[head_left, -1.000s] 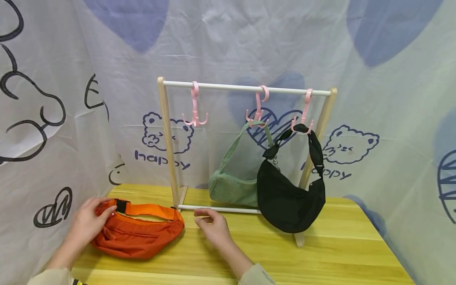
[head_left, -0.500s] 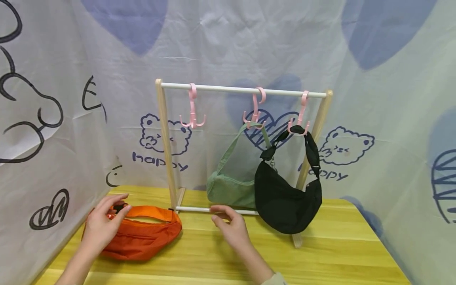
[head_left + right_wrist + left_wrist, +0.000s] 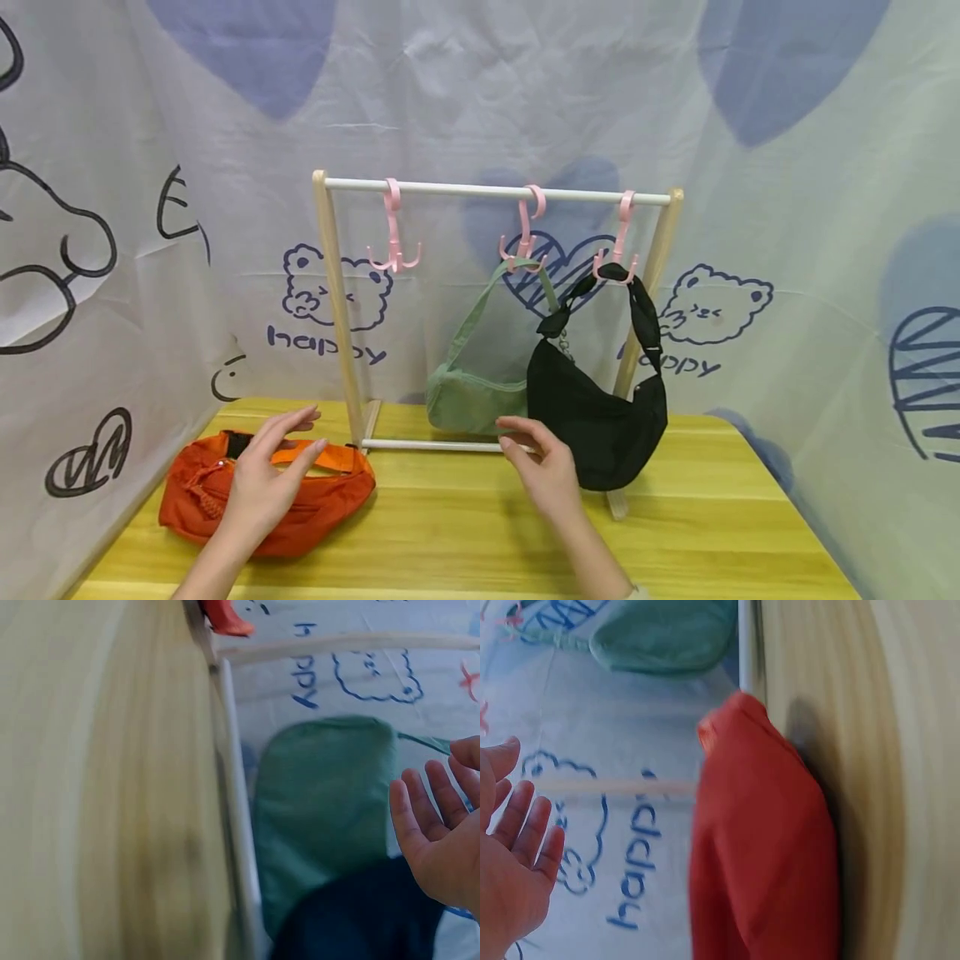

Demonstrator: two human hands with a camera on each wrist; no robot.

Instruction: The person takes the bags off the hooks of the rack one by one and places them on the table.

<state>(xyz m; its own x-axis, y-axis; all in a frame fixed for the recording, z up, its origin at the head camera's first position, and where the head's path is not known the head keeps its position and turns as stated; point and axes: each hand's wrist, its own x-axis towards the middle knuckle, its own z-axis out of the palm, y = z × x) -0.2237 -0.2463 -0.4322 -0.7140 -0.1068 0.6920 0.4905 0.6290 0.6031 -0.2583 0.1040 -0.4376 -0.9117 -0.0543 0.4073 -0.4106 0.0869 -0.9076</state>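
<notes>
So, orange bag [image 3: 326, 504]: on table [image 3: 450, 542], just under L hand [image 3: 262, 487] (nearer one), long axis approx side-to-side.
L hand: empty, thumb & fingers parted.
R hand [image 3: 546, 471]: empty, relaxed, nr black bag [image 3: 611, 429].

The head camera looks forward and down from up high at the rack [image 3: 457, 189] and bench [image 3: 712, 533]. Both wrist cameras sit low and close, tipped sideways. The left one is nearest the red bag [image 3: 772, 840]; all three see the green bag [image 3: 330, 795].
</notes>
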